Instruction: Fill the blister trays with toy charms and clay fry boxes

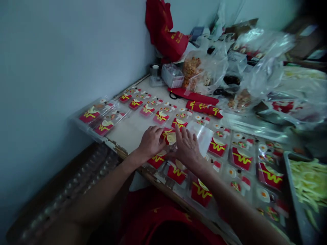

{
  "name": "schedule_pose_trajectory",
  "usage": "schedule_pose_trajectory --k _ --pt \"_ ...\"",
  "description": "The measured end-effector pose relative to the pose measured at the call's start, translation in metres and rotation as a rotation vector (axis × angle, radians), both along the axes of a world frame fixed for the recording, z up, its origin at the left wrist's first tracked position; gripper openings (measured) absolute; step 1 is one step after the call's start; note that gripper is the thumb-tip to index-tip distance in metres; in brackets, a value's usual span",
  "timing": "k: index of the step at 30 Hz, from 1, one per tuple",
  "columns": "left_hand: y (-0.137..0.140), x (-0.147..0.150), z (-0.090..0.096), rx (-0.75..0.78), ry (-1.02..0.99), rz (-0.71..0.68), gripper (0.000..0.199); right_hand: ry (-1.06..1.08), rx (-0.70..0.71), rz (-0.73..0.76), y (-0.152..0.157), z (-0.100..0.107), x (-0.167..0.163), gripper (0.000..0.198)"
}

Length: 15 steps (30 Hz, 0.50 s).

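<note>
Both my hands are over the near middle of the table, with a small red packet [166, 133] with a yellow zigzag and a pale yellow piece between them. My left hand [151, 143] has its fingers curled round the packet's left side. On the other side, my right hand [187, 146] has its fingers stretched and apart, with the thumb low near the packet. A translucent plastic sheet [203, 136] lies beside and partly behind the right hand. Rows of similar clear packs [241, 156] spread around, holding red cartons, egg shapes and small toy-like food pieces.
Two packs sit in a clear tray [98, 136] at the left end. A metal tray of pale yellow strips [306, 183] stands at right. Behind are a red strip [194, 96], a plastic box [172, 75], plastic bags [265, 64] and a red bag [173, 41]. The wall borders the left.
</note>
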State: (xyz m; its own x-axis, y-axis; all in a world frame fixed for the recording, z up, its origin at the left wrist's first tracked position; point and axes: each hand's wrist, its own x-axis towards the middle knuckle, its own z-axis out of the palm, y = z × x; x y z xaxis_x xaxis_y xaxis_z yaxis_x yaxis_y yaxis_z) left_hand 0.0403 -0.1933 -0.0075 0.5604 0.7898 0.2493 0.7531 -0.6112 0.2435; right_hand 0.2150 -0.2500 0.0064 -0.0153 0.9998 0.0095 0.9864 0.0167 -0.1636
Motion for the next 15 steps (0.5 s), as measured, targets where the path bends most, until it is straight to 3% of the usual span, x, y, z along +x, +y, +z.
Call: schedule_pose_trajectory --k 2,9,13,15 --pt "0.006 0.004 0.001 0.012 0.076 -0.001 0.038 -0.038 -0.017 -0.060 -0.016 -0.001 0.012 0.118" --pt "0.015 0.036 0.020 -0.061 0.294 0.044 0.020 0.095 0.039 -0.223 -0.044 -0.017 0.031 0.089" --pt "-0.014 0.051 0.027 -0.016 0.113 -0.087 0.017 0.179 0.138 -0.177 -0.040 -0.004 0.021 0.084" --pt "-0.026 0.051 0.029 -0.011 -0.007 -0.083 0.014 0.255 0.190 -0.107 -0.038 0.002 0.022 0.082"
